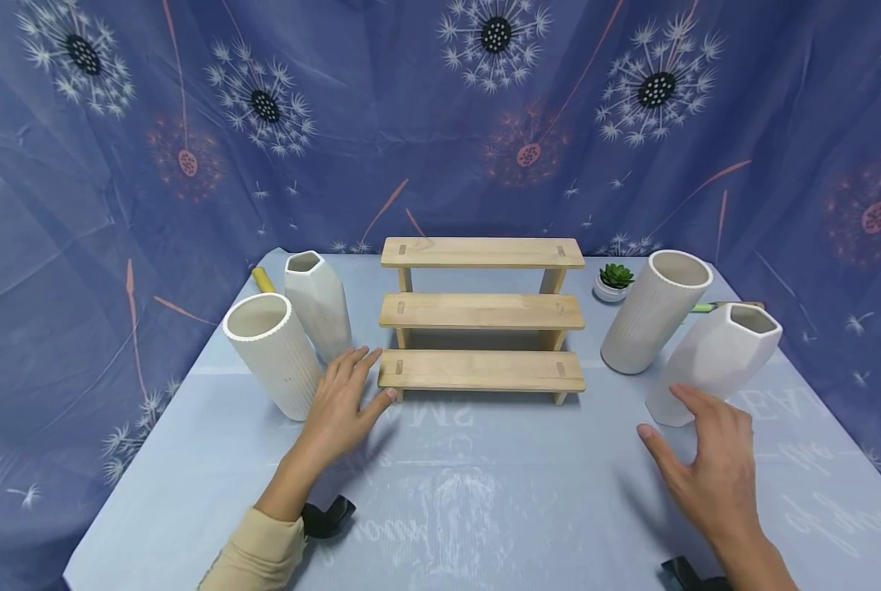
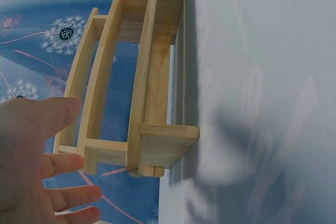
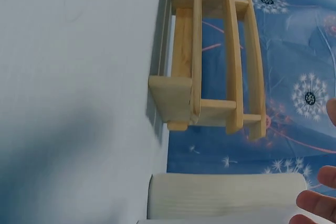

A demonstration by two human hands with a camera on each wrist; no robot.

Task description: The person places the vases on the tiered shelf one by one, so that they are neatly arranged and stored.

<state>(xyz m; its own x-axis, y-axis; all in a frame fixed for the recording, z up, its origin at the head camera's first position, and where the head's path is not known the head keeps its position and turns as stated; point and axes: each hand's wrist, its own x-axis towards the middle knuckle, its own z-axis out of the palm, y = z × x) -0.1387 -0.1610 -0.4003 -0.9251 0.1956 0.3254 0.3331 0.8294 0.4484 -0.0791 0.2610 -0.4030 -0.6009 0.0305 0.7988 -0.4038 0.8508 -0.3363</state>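
My left hand [image 1: 340, 406] is open, its fingers spread beside the left end of the three-step wooden display shelf [image 1: 482, 312]. In the left wrist view its fingers [image 2: 68, 198] overlap the end of the shelf. Left of that hand stand a white ribbed vase [image 1: 281, 361] and a white faceted vase [image 1: 322, 304]. On the other side my right hand [image 1: 713, 464] is open, thumb apart, with its fingertips over the lower part of a second faceted vase [image 1: 717, 353]. A second ribbed vase [image 1: 650, 316] stands just left of that one. Nothing is gripped by either hand.
A small potted succulent [image 1: 616, 279] sits right of the shelf. Behind the left vases a yellow object [image 1: 263, 279] shows partly, and a green-tipped one [image 1: 702, 308] behind the right vases. A blue dandelion-print cloth [image 1: 381, 107] hangs behind the pale-covered table [image 1: 529, 509].
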